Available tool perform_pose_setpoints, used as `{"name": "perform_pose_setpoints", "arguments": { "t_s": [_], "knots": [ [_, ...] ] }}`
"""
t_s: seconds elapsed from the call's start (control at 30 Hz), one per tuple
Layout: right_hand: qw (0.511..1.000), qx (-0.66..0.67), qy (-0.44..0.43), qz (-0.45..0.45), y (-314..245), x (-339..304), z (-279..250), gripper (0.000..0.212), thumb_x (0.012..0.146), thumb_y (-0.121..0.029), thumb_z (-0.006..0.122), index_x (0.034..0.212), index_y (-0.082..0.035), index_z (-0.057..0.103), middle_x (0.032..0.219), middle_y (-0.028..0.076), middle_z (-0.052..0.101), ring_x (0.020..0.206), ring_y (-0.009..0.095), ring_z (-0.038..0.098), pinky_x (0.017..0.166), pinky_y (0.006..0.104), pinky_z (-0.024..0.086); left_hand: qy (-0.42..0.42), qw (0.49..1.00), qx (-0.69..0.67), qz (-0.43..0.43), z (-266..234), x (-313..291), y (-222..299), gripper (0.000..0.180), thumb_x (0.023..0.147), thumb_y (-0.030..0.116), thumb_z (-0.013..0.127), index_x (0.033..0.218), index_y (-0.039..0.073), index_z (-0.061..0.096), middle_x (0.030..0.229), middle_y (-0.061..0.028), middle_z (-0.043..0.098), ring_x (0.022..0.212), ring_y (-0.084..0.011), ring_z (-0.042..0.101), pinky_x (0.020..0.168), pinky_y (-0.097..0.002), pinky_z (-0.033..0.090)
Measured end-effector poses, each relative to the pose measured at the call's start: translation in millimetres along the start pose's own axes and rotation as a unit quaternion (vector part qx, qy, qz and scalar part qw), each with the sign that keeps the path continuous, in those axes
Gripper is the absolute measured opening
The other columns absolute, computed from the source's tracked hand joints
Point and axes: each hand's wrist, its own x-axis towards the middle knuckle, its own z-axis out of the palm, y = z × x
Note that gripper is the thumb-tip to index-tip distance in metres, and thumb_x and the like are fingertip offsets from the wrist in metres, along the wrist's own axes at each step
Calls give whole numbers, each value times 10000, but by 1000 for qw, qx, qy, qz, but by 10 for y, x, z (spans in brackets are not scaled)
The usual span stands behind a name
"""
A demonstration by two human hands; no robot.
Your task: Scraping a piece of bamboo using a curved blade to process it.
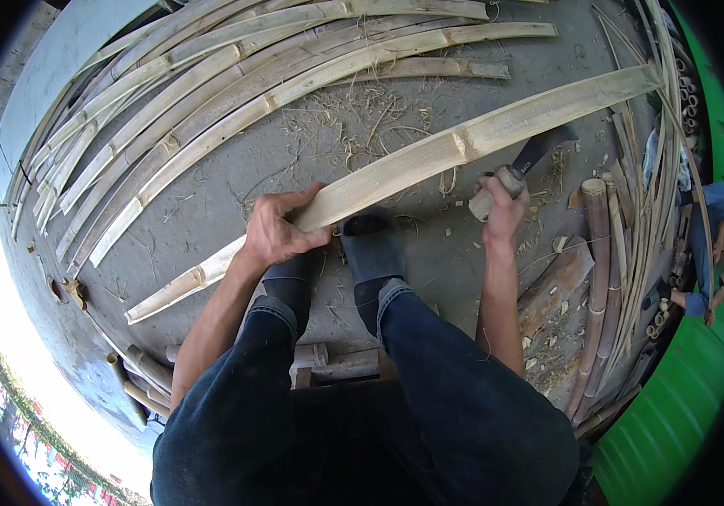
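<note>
A long split bamboo strip [412,164] slants across in front of me, its pale inner face up and a node ridge past its middle. My left hand [282,226] is closed around it nearer its left end, above my left shoe. In my right hand [501,202] is a knife [539,150] with a thick wooden handle [490,196] and a dark, broad blade. The blade points up and right, partly beneath the strip, and I cannot tell whether it touches it. My boots [370,244] are just below the strip.
Many split bamboo strips [269,97] lie side by side at the far left. Shavings [379,118] litter the concrete floor. On the right are bamboo poles [595,244], thin slats [648,219] and a wooden block [556,287]. Another person [712,244] is at the right edge, by green corrugated sheeting [682,413].
</note>
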Motion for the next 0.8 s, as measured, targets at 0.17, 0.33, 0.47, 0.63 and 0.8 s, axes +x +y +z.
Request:
{"name": "perform_pose_setpoints", "arguments": {
  "t_s": [0.17,0.33,0.47,0.63,0.8],
  "knots": [
    [996,9,81,29,139,-95,-122,250,826,-2,736,1040,-21,608,801,62,666,684,153,663,635,321,543,9,999,12,-29,-14,25,-224,730,710,321,857,1327,-34,696,1085,-302,749,973,-328,785,898,-386,590],
    [861,-484,-108,-110,185,-290,-87,338,822,-237,789,1013,20,678,782,156,723,728,274,722,698,408,556,-28,993,59,-95,22,-42,-263,743,749,355,846,1356,-36,672,1157,-295,739,1043,-351,767,951,-418,576],
    [921,-381,-69,48,344,-171,4,415,770,-308,810,1018,10,709,850,210,737,802,371,734,760,454,554,-31,995,39,-89,20,-36,-111,738,793,340,851,1370,-73,647,1128,-324,740,1073,-312,763,973,-400,564],
    [888,-431,-156,-41,313,-369,243,433,768,-291,797,1081,-1,725,878,226,743,840,405,737,792,469,568,-41,985,98,-134,-109,-86,-87,738,799,334,844,1384,-66,638,1151,-325,733,1084,-317,759,979,-407,565],
    [908,-391,-136,65,165,-59,178,442,754,-293,803,1085,-9,729,914,254,743,892,434,733,817,480,570,-48,988,79,-123,-51,-118,-99,727,796,322,842,1378,-67,643,1164,-317,735,1091,-309,758,982,-400,562]
  ]
}}
